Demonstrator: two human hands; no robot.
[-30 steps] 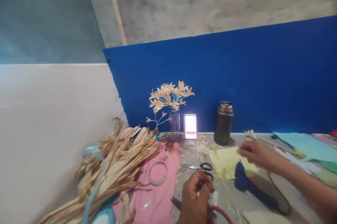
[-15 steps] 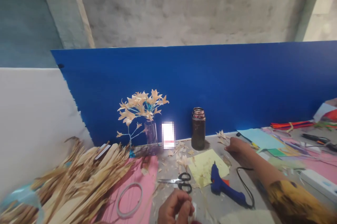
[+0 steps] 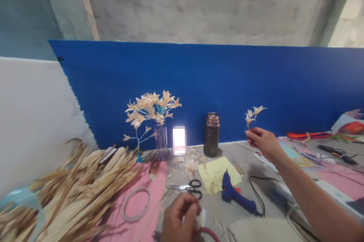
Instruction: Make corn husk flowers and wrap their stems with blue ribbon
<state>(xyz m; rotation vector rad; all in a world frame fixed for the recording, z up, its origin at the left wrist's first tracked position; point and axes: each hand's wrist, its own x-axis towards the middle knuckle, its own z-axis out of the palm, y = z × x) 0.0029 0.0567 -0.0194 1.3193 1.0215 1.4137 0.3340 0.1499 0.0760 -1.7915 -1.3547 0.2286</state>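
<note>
My right hand is raised at the right of centre, its fingertips closed round the stem of a small sprig of pale husk flowers. The blossoms point up before the blue panel. My left hand is low at the front centre, fingers curled together; what they pinch, if anything, I cannot make out. Black-handled scissors lie just beyond it, and a red curved handle shows beside it. Right of there rests a blue glue gun, close to a yellow paper sheet strewn with scraps.
A clear vase of husk flowers stands by the blue panel, with a dark flask to its right. Dry husks are heaped at left, near a ring of tape on pink paper. A power strip lies at right.
My right hand has lifted the flower sprig off the table, up and slightly right. My left hand stays curled in much the same place. The view has shifted slightly.
</note>
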